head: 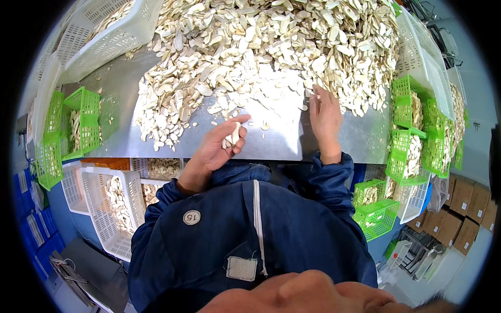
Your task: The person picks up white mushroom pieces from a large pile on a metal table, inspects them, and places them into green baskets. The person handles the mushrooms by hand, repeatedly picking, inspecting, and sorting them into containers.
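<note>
A large heap of pale dried slices [235, 51], perhaps mushroom, spreads over the steel table [352, 137] before me. My left hand [221, 143] is above the table's near edge, with a few slices [232, 137] gripped between palm and curled fingers and its index finger stretched out. My right hand [327, 115] reaches palm down to the near border of the heap, its fingertips among the slices. Whether those fingers pinch a slice is hidden. Bright light washes out the slices between my hands.
White perforated crates [107, 47] flank the heap at left, and another white crate [426, 58] stands at right. Green baskets [82, 121] with slices sit at the left end; more green baskets [409, 154] line the right. Below the table's left edge is a white crate [92, 203] of slices.
</note>
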The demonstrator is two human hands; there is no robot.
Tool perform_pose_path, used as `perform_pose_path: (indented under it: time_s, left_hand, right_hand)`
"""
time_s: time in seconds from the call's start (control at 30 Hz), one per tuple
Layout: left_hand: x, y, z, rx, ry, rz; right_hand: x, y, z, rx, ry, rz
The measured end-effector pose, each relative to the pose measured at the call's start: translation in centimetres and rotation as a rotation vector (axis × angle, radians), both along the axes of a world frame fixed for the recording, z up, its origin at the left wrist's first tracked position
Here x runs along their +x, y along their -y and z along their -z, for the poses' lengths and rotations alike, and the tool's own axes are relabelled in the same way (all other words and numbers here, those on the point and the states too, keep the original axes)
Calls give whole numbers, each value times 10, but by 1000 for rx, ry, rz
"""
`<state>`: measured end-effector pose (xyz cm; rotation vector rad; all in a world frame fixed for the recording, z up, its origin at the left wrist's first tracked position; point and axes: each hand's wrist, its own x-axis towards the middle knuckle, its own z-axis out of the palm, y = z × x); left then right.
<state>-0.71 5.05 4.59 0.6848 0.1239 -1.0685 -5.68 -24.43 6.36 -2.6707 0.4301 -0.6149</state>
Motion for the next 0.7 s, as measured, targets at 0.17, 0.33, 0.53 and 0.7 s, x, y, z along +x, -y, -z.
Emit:
perform_pose_path:
  time_s: [0.17, 0.33, 0.53, 0.7]
  left_hand:
    - [1, 5, -4, 64, 58, -22]
    - [-8, 31, -18, 41, 74, 112]
    - [-3, 68, -9, -37, 32, 174]
    - [10, 51, 9, -145, 4, 111]
  right_hand:
    - [-8, -2, 2, 212, -2, -291]
    - [-10, 22, -3, 69, 20, -2]
    - [-6, 10, -9, -4, -33, -90]
    - [-13, 11, -6, 72, -38, -91]
